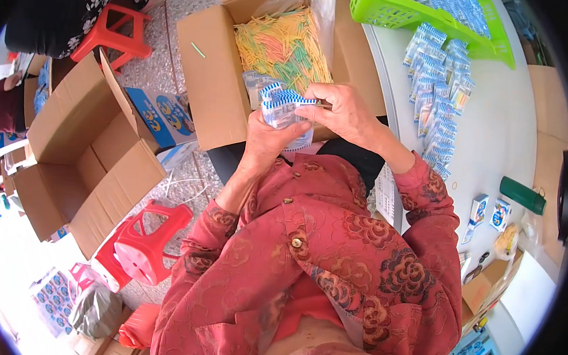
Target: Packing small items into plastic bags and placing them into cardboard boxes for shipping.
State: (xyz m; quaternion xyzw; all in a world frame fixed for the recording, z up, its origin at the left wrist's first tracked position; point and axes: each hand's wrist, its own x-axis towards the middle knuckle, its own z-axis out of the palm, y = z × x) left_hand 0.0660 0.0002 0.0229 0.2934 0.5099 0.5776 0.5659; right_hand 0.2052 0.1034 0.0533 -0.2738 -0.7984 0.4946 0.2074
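Note:
A bunch of small clear packets with blue-and-white striped edges (280, 114) is held upright in front of me. My left hand (263, 142) wraps round its lower left side, thumb across the front. From the right, my right hand (347, 115) pinches the upper right edge of the same packets between thumb and fingers. Just beyond them an open cardboard box (210, 82) holds a heap of thin yellow, green and pink sticks (282, 44). One green stick (198, 50) lies on the box's left flap. Another packet (256, 85) shows behind the bunch, at the heap's near edge.
Rows of similar packets (435, 95) lie on the white table (489, 118) to the right, near a green basket (398, 12) full of packets. A dark green case (522, 195) rests farther right. Left stand an open cardboard box (113, 154) and red stools (143, 247). People sit far left.

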